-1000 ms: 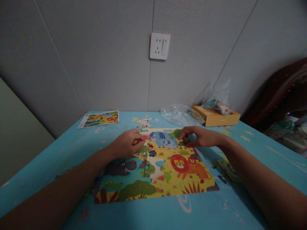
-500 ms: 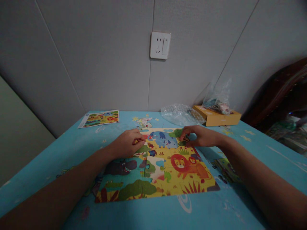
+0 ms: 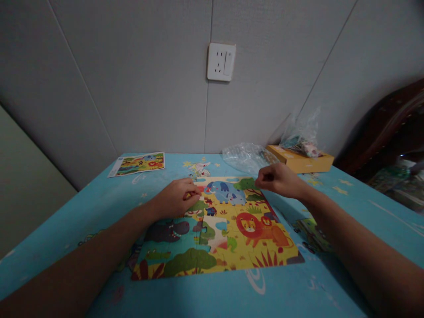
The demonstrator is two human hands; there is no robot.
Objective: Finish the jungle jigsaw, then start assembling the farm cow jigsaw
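The right hand [image 3: 280,180] had just drawn away from the far right corner of the jigsaw puzzle [image 3: 233,229], bringing the green tree print [image 3: 247,184] there into fuller view; its grip was curled in on itself, nothing visible inside, just beside that corner and near the clear plastic wrapping [image 3: 247,157]. The left hand [image 3: 174,199] had stayed put, its grip bent low over the puzzle's far left part, and whether it pinched anything could not be told. The puzzle lay flat on the counter [image 3: 228,293], between the two grips and stretching nearer the person; the uncovered corner looked joined, so that spot seemed settled, whereas a pale puzzle piece [image 3: 217,233], nearer than both grips, lay askew and appeared not yet seated. Farther off than the left grip lay a picture sheet [image 3: 142,164], and beyond the right grip a yellow box [image 3: 308,165]
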